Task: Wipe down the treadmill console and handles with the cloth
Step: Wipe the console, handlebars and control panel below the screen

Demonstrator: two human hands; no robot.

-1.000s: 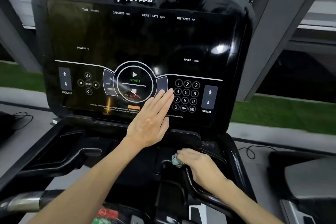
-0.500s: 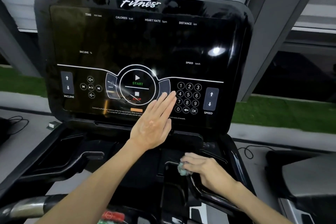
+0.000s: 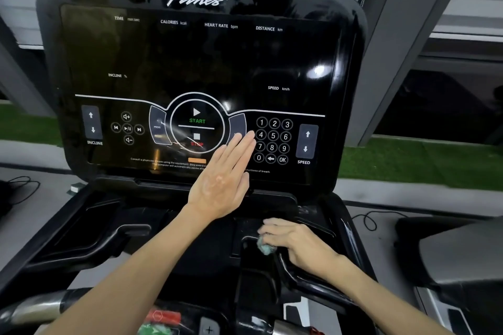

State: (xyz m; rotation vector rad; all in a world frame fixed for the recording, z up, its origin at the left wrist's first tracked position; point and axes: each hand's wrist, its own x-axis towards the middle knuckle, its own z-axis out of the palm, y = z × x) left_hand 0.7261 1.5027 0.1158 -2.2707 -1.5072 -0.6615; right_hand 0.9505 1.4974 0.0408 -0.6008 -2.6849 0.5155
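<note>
- Head view: the left hand (image 3: 220,185) is kept flat on the console (image 3: 190,57), with the fingers straight and pressed together and the tips just beside the keypad (image 3: 273,141). Its place has hardly altered over the last second.
- The cloth (image 3: 265,247), bunched small, is pinched in the curled fingers of the right hand (image 3: 299,247) at the bend of the right handle (image 3: 296,277). It has been drawn slightly down the bar.
- Handle wiping is judged to be under way; the left handle (image 3: 109,239) is not being touched.
</note>
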